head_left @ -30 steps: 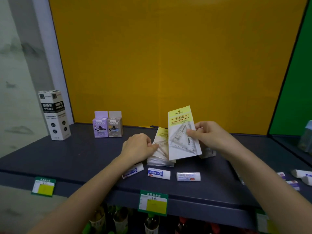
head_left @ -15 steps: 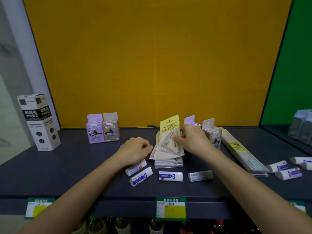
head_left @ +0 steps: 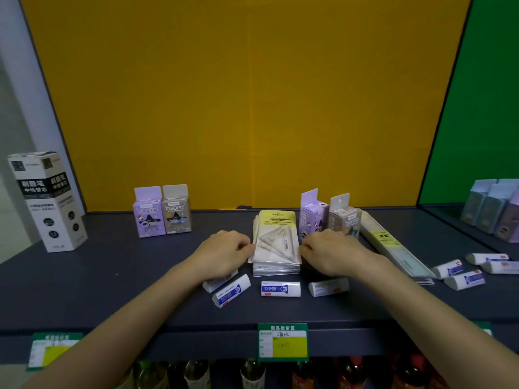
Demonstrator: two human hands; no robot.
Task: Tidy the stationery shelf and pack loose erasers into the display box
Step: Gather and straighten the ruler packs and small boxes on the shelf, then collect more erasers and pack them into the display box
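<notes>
A stack of set-square packets [head_left: 276, 242] with a yellow label on top lies flat mid-shelf. My left hand [head_left: 224, 251] holds its left edge and my right hand [head_left: 328, 251] its right edge, both with curled fingers. Several white erasers with blue labels lie loose in front: one [head_left: 217, 282] partly under my left hand, others [head_left: 231, 290], [head_left: 280, 289], [head_left: 328, 287] in a row. Another eraser group [head_left: 464, 280] lies at the right. I cannot pick out a display box.
A tall white refill box [head_left: 47, 202] stands far left. Small purple and grey boxes [head_left: 163, 210] stand at the back left, two more [head_left: 328, 217] just behind my right hand. Long ruler packets [head_left: 384, 240] lie right of them. A price tag [head_left: 282, 342] hangs on the shelf edge.
My right hand has laid the lifted set-square packet flat on the stack. Both hands have come to the stack's sides.
</notes>
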